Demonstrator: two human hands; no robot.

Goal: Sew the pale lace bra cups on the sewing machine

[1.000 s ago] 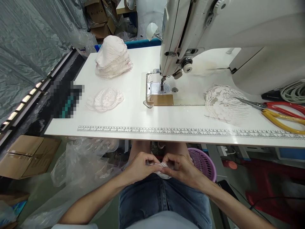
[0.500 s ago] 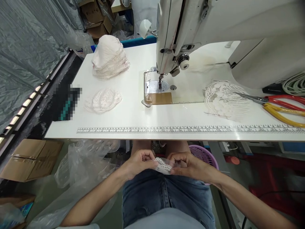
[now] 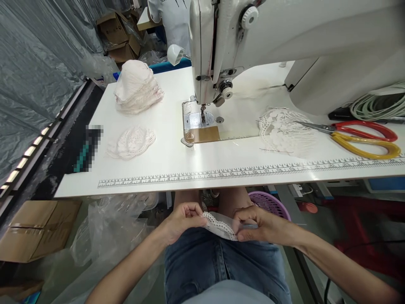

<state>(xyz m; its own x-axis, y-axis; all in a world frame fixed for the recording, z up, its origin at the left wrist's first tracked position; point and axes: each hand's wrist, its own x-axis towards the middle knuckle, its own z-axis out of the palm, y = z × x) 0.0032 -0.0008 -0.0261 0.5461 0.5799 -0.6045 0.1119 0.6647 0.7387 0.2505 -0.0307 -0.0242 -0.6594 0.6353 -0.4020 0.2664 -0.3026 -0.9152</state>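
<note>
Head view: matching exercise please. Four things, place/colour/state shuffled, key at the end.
1. Scissors
2. Basket
3. Lace-edged piece
4. Fabric stack

A. At the back left of the white tabletop
B. Held between the left hand and right hand
C. Part red, part yellow
D. Purple, lower than the tabletop

Pairs: 1-C, 2-D, 3-B, 4-A

Faded blue denim shorts (image 3: 193,261) with stitched front seam (image 3: 222,261), pale grey top (image 3: 228,293).

The lace (image 3: 219,226) is openwork cloth, the tabletop (image 3: 172,162) smooth and glossy.
</note>
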